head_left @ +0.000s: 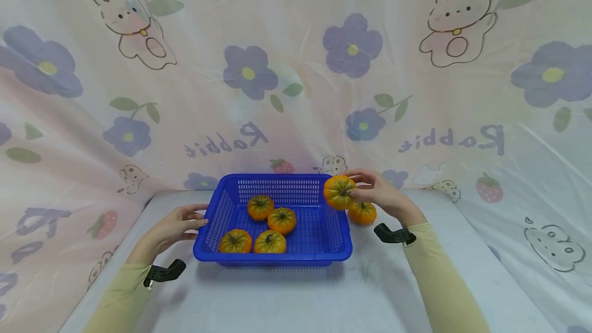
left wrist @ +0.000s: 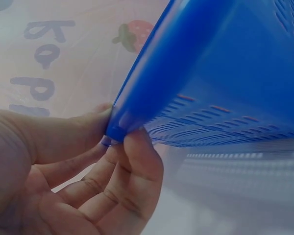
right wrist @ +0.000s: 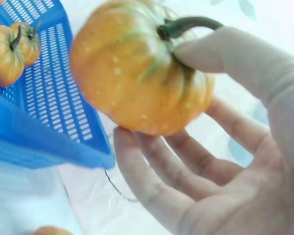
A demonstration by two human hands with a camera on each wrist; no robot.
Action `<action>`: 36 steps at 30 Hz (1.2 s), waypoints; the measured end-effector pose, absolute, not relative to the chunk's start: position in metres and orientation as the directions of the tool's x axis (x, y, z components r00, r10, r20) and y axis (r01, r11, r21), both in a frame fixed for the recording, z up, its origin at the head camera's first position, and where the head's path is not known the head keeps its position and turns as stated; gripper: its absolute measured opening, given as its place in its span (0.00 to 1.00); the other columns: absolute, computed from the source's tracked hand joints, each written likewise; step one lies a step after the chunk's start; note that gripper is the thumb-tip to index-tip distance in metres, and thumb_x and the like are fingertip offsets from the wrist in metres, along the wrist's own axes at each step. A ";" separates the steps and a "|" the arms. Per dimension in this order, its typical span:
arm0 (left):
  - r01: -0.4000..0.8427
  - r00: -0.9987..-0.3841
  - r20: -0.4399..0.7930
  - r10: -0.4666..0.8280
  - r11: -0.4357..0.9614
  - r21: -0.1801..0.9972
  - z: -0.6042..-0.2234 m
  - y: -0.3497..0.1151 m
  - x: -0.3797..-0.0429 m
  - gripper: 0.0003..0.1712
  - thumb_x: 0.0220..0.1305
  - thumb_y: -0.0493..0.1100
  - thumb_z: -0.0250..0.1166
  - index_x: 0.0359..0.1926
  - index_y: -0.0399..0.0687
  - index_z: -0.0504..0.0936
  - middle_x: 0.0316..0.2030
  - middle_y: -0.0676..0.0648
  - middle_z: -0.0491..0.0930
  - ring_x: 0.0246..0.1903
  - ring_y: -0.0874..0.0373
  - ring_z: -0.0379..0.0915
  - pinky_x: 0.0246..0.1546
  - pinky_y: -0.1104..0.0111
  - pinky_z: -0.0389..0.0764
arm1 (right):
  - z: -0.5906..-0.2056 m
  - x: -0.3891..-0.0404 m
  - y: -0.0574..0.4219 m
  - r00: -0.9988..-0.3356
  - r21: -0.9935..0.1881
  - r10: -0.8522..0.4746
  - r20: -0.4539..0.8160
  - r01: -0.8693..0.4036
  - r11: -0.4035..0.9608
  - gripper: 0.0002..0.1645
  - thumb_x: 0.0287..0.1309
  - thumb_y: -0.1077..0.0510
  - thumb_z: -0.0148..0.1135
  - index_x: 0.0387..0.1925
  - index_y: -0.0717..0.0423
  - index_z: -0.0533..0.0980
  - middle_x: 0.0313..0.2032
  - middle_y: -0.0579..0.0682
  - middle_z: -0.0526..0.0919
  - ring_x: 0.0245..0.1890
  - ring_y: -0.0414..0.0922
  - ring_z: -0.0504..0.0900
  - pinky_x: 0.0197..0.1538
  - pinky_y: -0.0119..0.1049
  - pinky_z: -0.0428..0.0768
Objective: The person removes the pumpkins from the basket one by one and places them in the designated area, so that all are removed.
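Observation:
A blue plastic basket [head_left: 273, 257] with slotted walls stands on the table, and several small orange pumpkins [head_left: 282, 220] lie in its left half and middle. At its left side, my left hand [head_left: 178, 227] pinches the rim between thumb and fingers, seen close up in the left wrist view. My right hand [head_left: 376, 194] holds another small pumpkin [right wrist: 142, 68] up at the basket's right rim. In the right wrist view the thumb presses beside its green stem and the fingers support it from the other side. A further pumpkin [head_left: 363, 213] sits on the table, just right of the basket below this hand.
The white tabletop [head_left: 277, 302] spreads in front of the basket and to both sides. Behind it hangs a pale cloth [head_left: 296, 117] printed with rabbits, flowers and strawberries. Black wrist cameras [head_left: 165, 272] are strapped over both sleeves.

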State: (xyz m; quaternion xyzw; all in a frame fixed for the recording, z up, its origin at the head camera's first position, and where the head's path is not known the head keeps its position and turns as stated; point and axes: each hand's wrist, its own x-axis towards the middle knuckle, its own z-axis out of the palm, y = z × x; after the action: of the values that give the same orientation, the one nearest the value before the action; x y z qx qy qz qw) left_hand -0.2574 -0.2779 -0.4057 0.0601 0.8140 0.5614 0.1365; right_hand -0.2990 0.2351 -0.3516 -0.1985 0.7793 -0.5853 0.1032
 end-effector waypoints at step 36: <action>-0.060 -0.958 -0.150 0.242 0.344 0.937 -0.408 -0.277 -0.255 0.37 0.67 0.42 0.62 0.69 0.33 0.56 0.45 0.38 0.73 0.41 0.50 0.77 0.43 0.58 0.80 | -0.429 -0.294 0.336 -0.992 -0.990 0.094 -0.080 0.090 0.108 0.39 0.63 0.50 0.61 0.68 0.61 0.57 0.66 0.65 0.57 0.49 0.44 0.74 0.56 0.49 0.71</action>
State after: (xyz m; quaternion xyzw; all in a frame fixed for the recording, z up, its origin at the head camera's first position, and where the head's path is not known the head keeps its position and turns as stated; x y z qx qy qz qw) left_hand -0.2552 -0.2769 -0.4076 0.0563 0.8091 0.5698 0.1327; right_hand -0.2944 0.3363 -0.4289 0.0620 0.7445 -0.6648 -0.0016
